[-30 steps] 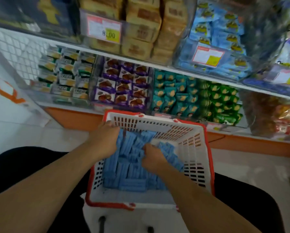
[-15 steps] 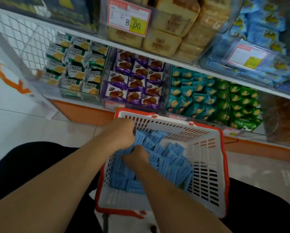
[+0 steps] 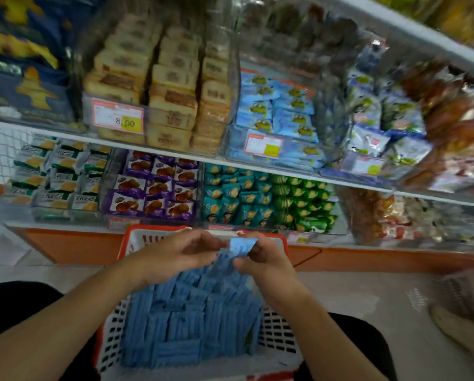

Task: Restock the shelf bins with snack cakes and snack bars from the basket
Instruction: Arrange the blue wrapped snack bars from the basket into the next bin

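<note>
Both hands on blue packets over the basket.
Left hand point(image 3: 175, 257) and right hand point(image 3: 260, 257) pinch a clump of blue wrapped snack bars point(image 3: 238, 251) above the red-rimmed white basket point(image 3: 277, 331), which is full of more. Shelf bins beyond: purple snack cakes point(image 3: 153, 185), teal packs point(image 3: 236, 199), green packs point(image 3: 304, 204).

Both hands, left hand point(image 3: 175, 254) and right hand point(image 3: 260, 257), raised over white basket point(image 3: 278, 329) with red rim, pinching blue packets point(image 3: 237, 247) above blue pile point(image 3: 186, 317), shelf bins point(image 3: 282, 149) behind, price tag point(image 3: 117, 119) 8.00.
</note>
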{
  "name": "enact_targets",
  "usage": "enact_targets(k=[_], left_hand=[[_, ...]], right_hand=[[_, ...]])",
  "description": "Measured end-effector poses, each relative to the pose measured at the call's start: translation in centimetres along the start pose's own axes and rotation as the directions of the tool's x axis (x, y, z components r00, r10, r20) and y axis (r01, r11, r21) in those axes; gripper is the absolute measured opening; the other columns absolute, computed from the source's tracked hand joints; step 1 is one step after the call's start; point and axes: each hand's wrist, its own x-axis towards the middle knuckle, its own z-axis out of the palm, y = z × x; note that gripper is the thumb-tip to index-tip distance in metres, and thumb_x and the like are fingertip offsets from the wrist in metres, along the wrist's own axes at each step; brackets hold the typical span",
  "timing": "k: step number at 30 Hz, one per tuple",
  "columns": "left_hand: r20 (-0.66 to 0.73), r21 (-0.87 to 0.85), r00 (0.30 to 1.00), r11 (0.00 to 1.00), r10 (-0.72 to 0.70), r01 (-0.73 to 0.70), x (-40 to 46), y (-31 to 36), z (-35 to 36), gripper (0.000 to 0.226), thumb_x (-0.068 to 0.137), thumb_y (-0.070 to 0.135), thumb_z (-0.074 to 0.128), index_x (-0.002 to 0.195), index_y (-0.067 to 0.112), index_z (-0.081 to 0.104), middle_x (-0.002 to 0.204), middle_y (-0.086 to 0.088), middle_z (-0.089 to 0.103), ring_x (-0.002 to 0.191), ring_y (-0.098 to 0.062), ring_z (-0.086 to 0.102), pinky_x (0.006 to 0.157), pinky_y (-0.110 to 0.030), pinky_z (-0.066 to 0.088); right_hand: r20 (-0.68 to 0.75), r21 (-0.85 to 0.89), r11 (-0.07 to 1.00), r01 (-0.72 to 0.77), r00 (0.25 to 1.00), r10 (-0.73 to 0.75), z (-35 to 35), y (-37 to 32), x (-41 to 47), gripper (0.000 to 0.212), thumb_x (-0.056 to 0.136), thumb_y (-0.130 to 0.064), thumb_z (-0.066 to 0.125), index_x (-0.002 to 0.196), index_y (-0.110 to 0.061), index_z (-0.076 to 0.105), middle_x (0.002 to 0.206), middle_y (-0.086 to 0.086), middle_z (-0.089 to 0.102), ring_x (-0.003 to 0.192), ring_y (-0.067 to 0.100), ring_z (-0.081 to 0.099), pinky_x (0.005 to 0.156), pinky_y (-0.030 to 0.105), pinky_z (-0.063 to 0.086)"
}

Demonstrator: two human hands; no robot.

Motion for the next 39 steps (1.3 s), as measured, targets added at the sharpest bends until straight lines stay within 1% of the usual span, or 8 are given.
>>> enact_targets(k=[6, 13, 20, 23, 26, 28, 35, 39], left_hand=[[-0.053, 0.434, 0.967, 0.878, 0.250, -0.203, -2.2, 8.4, 2.2, 0.026, 0.085, 0.039, 0.083, 0.095, 0.038, 0.059, 0.115, 0.029, 0.063, 0.110, 0.009, 0.060, 0.093, -0.028, 0.051], [-0.208, 0.780, 0.861, 0.609, 0.465, -0.141, -2.9, 14.8, 3.6, 0.035, 0.083, 0.048, 0.082, 0.092, 0.042, 0.049, 0.116, 0.030, 0.055, 0.108, 0.007, 0.052, 0.084, -0.029, 0.048], [-0.228, 0.894, 0.727, 0.435, 0.647, -0.106, -1.1, 16.6, 6.1, 0.045, 0.083, 0.031, 0.085, 0.104, 0.041, 0.046, 0.130, 0.023, 0.043, 0.123, -0.001, 0.045, 0.093, -0.016, 0.042], [-0.430, 0.820, 0.687, 0.571, 0.586, 0.025, -0.1, 17.2, 7.5, 0.034, 0.089, 0.034, 0.078, 0.109, 0.033, 0.050, 0.123, 0.016, 0.045, 0.111, -0.005, 0.052, 0.087, -0.020, 0.047], [-0.576, 0.427, 0.794, 0.900, 0.194, 0.090, 1.4, 19.1, 8.5, 0.030, 0.091, 0.057, 0.069, 0.109, 0.034, 0.063, 0.106, 0.017, 0.067, 0.095, 0.000, 0.064, 0.080, -0.023, 0.053], [-0.547, 0.273, 0.827, 0.962, 0.131, 0.028, 3.0, 20.4, 8.4, 0.034, 0.085, 0.060, 0.074, 0.100, 0.030, 0.075, 0.094, 0.014, 0.076, 0.089, -0.003, 0.071, 0.083, -0.032, 0.058], [-0.471, 0.506, 0.836, 0.862, 0.281, -0.004, 7.5, 25.7, 5.9, 0.030, 0.086, 0.038, 0.083, 0.113, 0.038, 0.070, 0.108, 0.019, 0.072, 0.100, -0.002, 0.068, 0.090, -0.030, 0.056], [-0.401, 0.784, 0.797, 0.620, 0.452, 0.043, 13.4, 28.9, 2.9, 0.050, 0.089, 0.036, 0.081, 0.135, 0.027, 0.064, 0.129, 0.006, 0.065, 0.118, -0.019, 0.063, 0.098, -0.039, 0.054]], right_hand=[[0.137, 0.206, 0.956, 0.207, 0.962, -0.238, -3.3, -6.5, -3.1, 0.029, 0.082, 0.019, 0.065, 0.103, -0.001, 0.064, 0.136, 0.019, 0.062, 0.130, 0.040, 0.058, 0.106, 0.061, 0.049], [0.044, 0.344, 0.894, 0.286, 0.947, -0.319, -6.4, -9.9, -4.7, 0.054, 0.087, -0.005, 0.073, 0.137, 0.000, 0.054, 0.138, 0.036, 0.050, 0.127, 0.059, 0.049, 0.107, 0.073, 0.038], [-0.251, 0.052, 0.971, 0.234, 0.944, -0.214, -7.3, -11.8, -4.7, 0.010, 0.092, -0.012, 0.077, 0.099, -0.019, 0.075, 0.099, 0.009, 0.076, 0.090, 0.027, 0.075, 0.071, 0.037, 0.062], [-0.369, 0.047, 0.945, 0.323, 0.885, -0.283, -7.2, -11.4, -4.2, 0.013, 0.093, -0.010, 0.075, 0.092, -0.021, 0.070, 0.089, 0.008, 0.073, 0.081, 0.033, 0.072, 0.067, 0.044, 0.060], [-0.418, -0.038, 0.928, 0.372, 0.837, -0.353, -6.0, -10.8, -3.1, 0.018, 0.092, -0.011, 0.073, 0.094, -0.027, 0.063, 0.087, 0.005, 0.067, 0.074, 0.027, 0.066, 0.064, 0.039, 0.055], [-0.404, -0.116, 0.912, 0.393, 0.820, -0.405, -5.0, -10.8, -2.4, 0.020, 0.087, -0.015, 0.072, 0.098, -0.027, 0.059, 0.086, 0.005, 0.063, 0.074, 0.024, 0.063, 0.066, 0.041, 0.054], [-0.203, -0.420, 0.812, 0.405, 0.830, -0.519, -8.0, -13.5, -0.8, 0.038, 0.088, -0.027, 0.076, 0.115, -0.040, 0.054, 0.118, -0.026, 0.054, 0.114, -0.004, 0.054, 0.089, 0.011, 0.044], [-0.389, -0.601, 0.755, 0.261, 0.730, -0.562, -13.0, -15.5, 3.3, 0.029, 0.096, -0.020, 0.069, 0.112, -0.032, 0.048, 0.112, -0.014, 0.047, 0.103, 0.001, 0.050, 0.077, 0.014, 0.042]])
